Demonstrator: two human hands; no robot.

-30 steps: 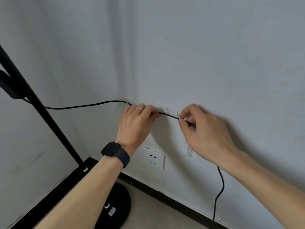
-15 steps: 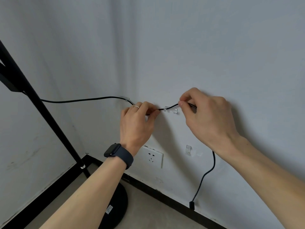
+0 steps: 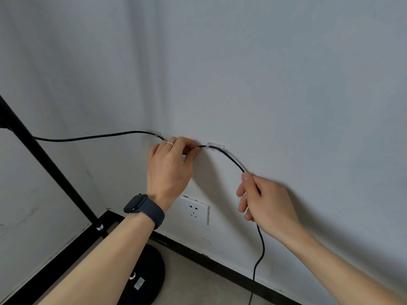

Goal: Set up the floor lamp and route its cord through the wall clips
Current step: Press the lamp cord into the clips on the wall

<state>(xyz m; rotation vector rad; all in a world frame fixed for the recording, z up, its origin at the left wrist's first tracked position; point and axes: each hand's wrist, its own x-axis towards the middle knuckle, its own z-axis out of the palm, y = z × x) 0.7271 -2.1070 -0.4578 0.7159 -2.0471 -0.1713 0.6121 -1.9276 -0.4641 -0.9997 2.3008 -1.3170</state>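
A black cord (image 3: 88, 137) runs from the black lamp pole (image 3: 50, 168) along the white wall. It passes a clear clip (image 3: 154, 134), then a second clear clip (image 3: 214, 146), and curves down to the right. My left hand (image 3: 170, 166) pinches the cord between the two clips. My right hand (image 3: 264, 201) grips the cord below and right of the second clip, covering a third clear clip (image 3: 240, 198) that shows at my fingers. From that hand the cord hangs down to the floor. The round black lamp base (image 3: 149, 274) stands below my left forearm.
A white wall socket (image 3: 196, 209) sits low on the wall between my hands. A black skirting board (image 3: 220, 267) runs along both walls, which meet in a corner on the left. The floor is beige.
The cord now sits in the second clip. My right hand has slid down and to the right along the cord, from the second clip to the third. My left hand stays put.
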